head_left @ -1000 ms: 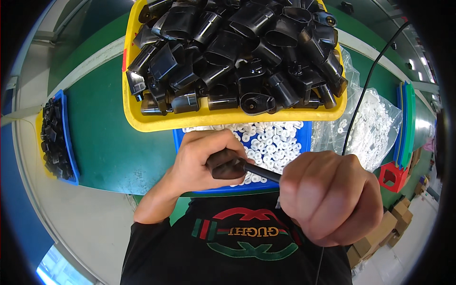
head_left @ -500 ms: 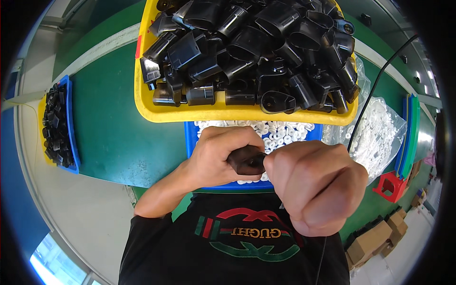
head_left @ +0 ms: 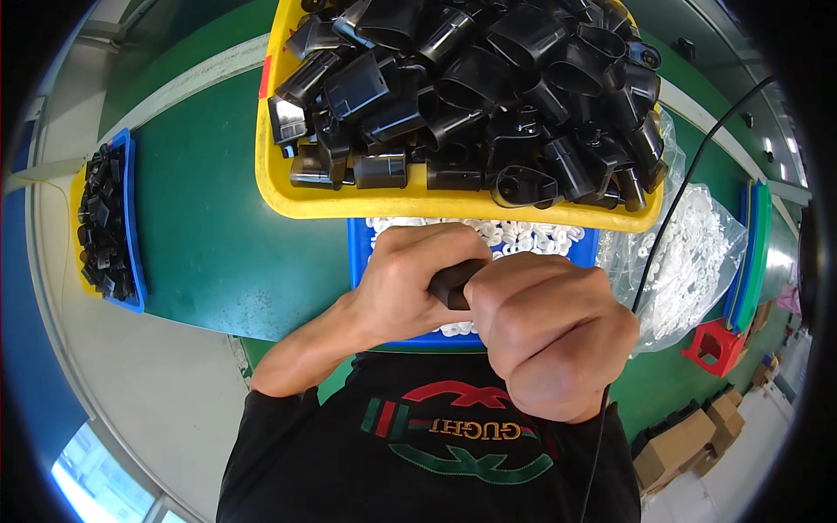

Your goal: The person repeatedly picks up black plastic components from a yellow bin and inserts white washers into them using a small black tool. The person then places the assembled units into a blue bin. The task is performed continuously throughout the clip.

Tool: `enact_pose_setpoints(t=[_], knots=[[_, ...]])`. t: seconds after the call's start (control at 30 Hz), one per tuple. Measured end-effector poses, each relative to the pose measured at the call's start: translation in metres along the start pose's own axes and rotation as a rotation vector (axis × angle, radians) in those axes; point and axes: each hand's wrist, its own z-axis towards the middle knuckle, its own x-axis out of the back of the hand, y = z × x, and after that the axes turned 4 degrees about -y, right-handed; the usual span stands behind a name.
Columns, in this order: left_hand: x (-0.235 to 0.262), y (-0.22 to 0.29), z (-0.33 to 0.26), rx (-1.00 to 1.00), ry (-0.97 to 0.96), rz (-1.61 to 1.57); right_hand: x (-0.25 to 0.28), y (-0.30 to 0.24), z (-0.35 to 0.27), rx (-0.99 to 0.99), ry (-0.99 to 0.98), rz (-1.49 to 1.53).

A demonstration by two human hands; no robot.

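Green worktop (head_left: 227, 253) spans the station from my remote head view, its edges bowed by the lens. Pale floor (head_left: 170, 383) shows at lower left; cardboard boxes (head_left: 676, 446) stand on the floor at lower right.

I record a person in a black shirt (head_left: 366, 484) with a coloured motif on the chest. Ahead of the person sits a yellow bin (head_left: 366, 207), heaped with glossy black plastic housings (head_left: 475, 78), some showing oval open mouths. Nearer the body, a blue tray (head_left: 358, 253) lies partly hidden by the bin's near edge and by the hands. To the right I note a clear plastic bag (head_left: 693, 253) of small white pieces, with a red stool (head_left: 732, 340) beyond it. At far left, a blue bin (head_left: 136, 253) holds more black parts.

Right hand (head_left: 551, 336): clenched into a full fist, knuckles up; its fingers conceal whatever they enclose, so I cannot tell what it grips. Left hand (head_left: 417, 281): closed around one dark housing (head_left: 448, 286), which sits above the blue tray, its near end right against the right fist.

Small white rings (head_left: 545, 235) fill the visible part of the tray. One thin black cable (head_left: 670, 209) descends from upper right and passes behind the right fist.
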Motion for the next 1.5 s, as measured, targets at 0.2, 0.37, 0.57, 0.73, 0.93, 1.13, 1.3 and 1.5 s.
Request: enact_pose_setpoints(t=[0.2,0.37,0.57,0.73,0.93,1.13,1.3,1.5], knots=[[0.004,0.0,0.0,-0.044,-0.008,0.028,0.007,0.002,0.006,0.023,-0.02,0.137],[0.006,0.001,0.001,-0.089,-0.009,-0.003,0.013,-0.016,0.014,0.003,-0.064,0.176],[0.005,0.001,0.002,-0.126,0.02,-0.032,0.008,-0.001,0.018,0.086,-0.065,0.125],[0.007,0.005,0.001,-0.138,0.012,-0.023,0.008,-0.002,0.018,0.12,-0.107,0.1],[0.009,0.005,-0.001,-0.13,0.013,-0.019,-0.003,-0.002,0.018,0.122,-0.046,0.133],[0.007,0.005,-0.001,-0.093,0.047,0.019,0.002,0.009,0.015,0.216,-0.13,0.044],[0.015,0.003,0.0,0.086,-0.034,-0.041,0.001,-0.001,0.004,0.199,0.039,0.042],[0.022,0.016,0.005,-0.006,-0.025,0.113,0.025,-0.043,-0.011,0.218,0.074,-0.118]])
